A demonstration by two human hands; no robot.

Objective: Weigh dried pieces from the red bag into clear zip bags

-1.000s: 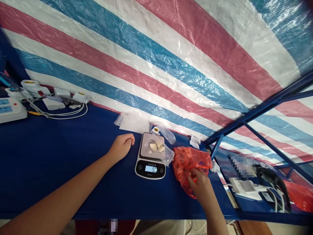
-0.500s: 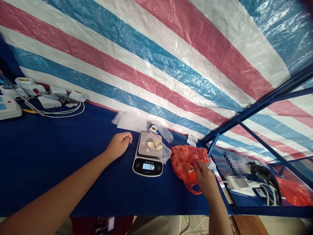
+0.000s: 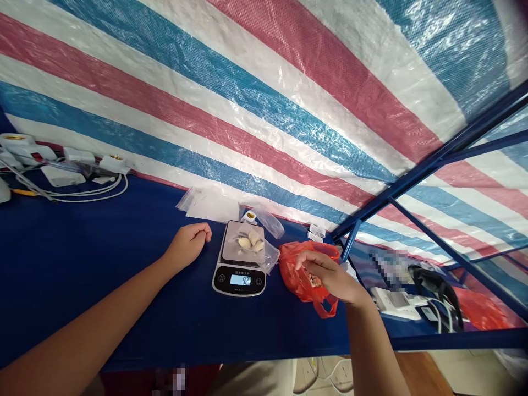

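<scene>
Several pale garlic cloves lie in a clear plastic bag on the plate of a kitchen scale. Its lit display seems to read 9.2. Resting on the table left of the scale, my left hand is closed in a loose fist, apart from everything else. My right hand is over a red plastic bag, fingers bent and pressed together; what they hold, if anything, is hidden. Through the bag's opening below the hand, something pale and reddish shows.
Behind the scale lie white paper sheets, a small white roll and another clear bag. White cables and adapters are at the far left. A blue metal frame rises at the right, with a power strip beyond it.
My right hand has risen from inside the red bag to above it, fingers now pointing left. The left hand keeps its fist. The whole view has shifted slightly; the scale's contents look unchanged.
</scene>
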